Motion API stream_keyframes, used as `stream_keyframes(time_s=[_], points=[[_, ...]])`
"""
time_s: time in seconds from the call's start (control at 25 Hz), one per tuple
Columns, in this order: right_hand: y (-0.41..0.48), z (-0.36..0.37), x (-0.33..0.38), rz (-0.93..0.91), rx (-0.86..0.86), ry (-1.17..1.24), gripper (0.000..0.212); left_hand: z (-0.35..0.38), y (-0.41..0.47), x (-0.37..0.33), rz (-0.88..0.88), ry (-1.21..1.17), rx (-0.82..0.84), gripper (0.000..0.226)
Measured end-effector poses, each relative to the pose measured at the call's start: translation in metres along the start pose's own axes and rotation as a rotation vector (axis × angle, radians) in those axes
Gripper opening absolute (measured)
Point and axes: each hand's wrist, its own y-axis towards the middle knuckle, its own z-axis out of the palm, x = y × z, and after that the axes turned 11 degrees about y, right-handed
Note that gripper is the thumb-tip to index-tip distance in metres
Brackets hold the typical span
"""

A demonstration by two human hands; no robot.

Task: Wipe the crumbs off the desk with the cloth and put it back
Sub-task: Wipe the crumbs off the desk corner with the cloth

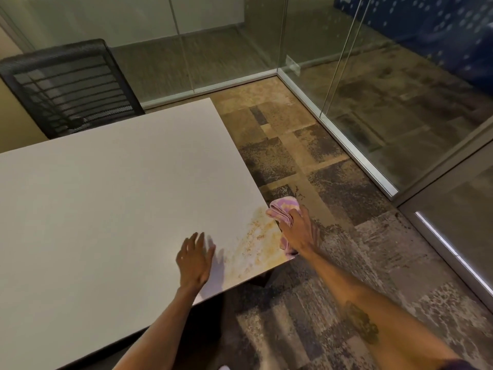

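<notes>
A white desk (112, 198) fills the left half of the view. Brownish crumbs (256, 239) are scattered over its near right corner. My right hand (298, 233) grips a bunched pink cloth (282, 209) right at the desk's right edge, beside the crumbs; part of the cloth hangs below my palm. My left hand (194, 259) hovers flat over the desktop just left of the crumbs, fingers spread, holding nothing.
A black mesh office chair (69, 86) stands behind the desk's far left side. Glass partition walls (346, 76) enclose the room at the back and right. Patterned carpet (346, 209) lies right of the desk.
</notes>
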Motion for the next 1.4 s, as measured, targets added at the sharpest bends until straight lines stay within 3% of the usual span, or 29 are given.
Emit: stream_keyframes(time_s=[0.2, 0.4, 0.6, 0.8, 1.0, 1.2, 1.4], points=[[0.039, 0.008, 0.000, -0.078, 0.124, 0.031, 0.049, 0.034, 0.015, 0.037, -0.048, 0.079, 0.057, 0.062], [0.079, 0.005, -0.001, -0.145, 0.190, 0.189, 0.045, 0.068, 0.018, 0.048, -0.039, 0.074, -0.030, 0.089], [0.119, 0.002, -0.003, -0.249, 0.250, 0.179, 0.048, 0.081, 0.019, 0.047, -0.059, 0.180, -0.088, 0.071], [0.147, 0.021, 0.017, -0.479, 0.270, -0.061, 0.049, 0.077, 0.020, 0.045, -0.059, 0.219, -0.119, 0.070], [0.151, 0.059, 0.017, -0.577, 0.452, -0.332, 0.075, 0.068, 0.018, 0.038, -0.043, 0.188, -0.159, 0.074], [0.158, 0.073, 0.007, -0.759, 0.365, -0.527, 0.092, 0.068, 0.018, 0.037, -0.045, 0.219, -0.159, 0.078], [0.170, 0.079, 0.009, -0.864, 0.390, -0.591, 0.088, 0.071, 0.019, 0.040, -0.039, 0.231, -0.145, 0.079]])
